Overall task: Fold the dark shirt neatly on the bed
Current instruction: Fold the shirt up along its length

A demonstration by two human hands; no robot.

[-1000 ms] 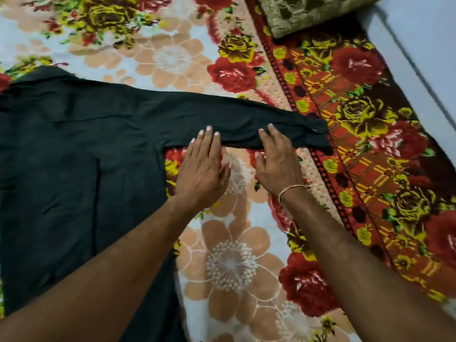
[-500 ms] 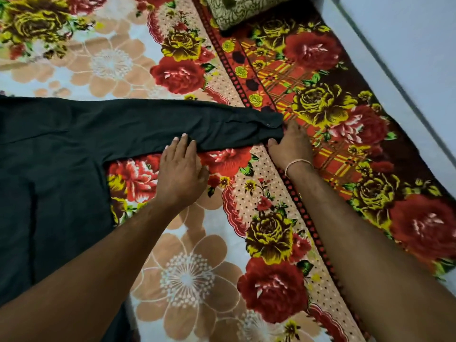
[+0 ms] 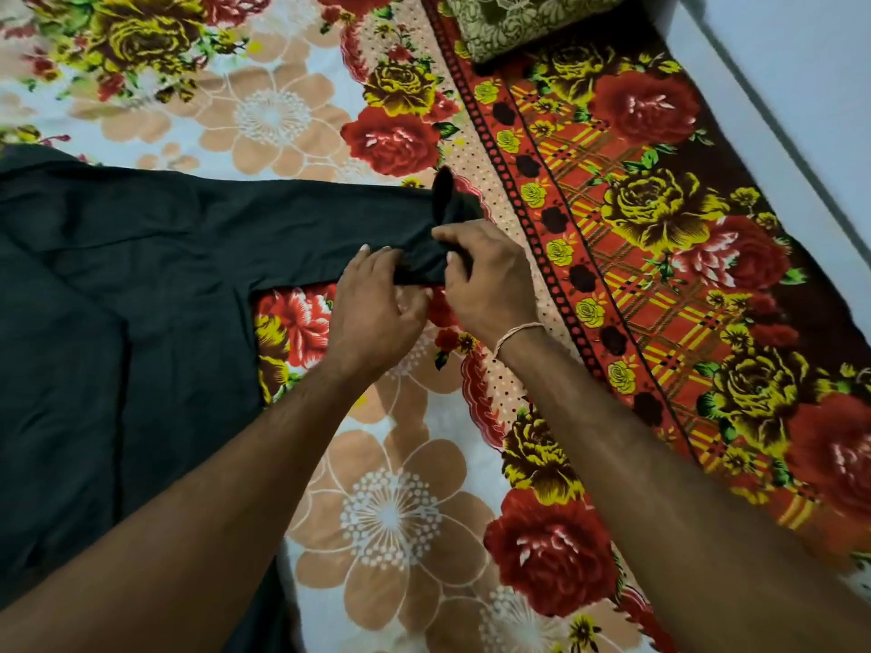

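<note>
Right hand (image 3: pixel 485 280) now pinches the sleeve (image 3: pixel 301 228) end, cuff lifted toward 12 o'clock; left hand (image 3: pixel 377 304) grips its lower edge; dark shirt (image 3: pixel 118 322) body unmoved.

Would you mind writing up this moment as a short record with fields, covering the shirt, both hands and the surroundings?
garment: dark shirt, body spread flat on the bed, one sleeve stretched out to the side
sleeve end: cuff lifted off the bedsheet and turned up
left hand: fingers on the sleeve's lower edge near the cuff
right hand: pinches the cuff end; thread bracelet on the wrist
surface: floral bedsheet
other: green patterned cushion at the top
fold progress: sleeve not yet folded over the body
</note>
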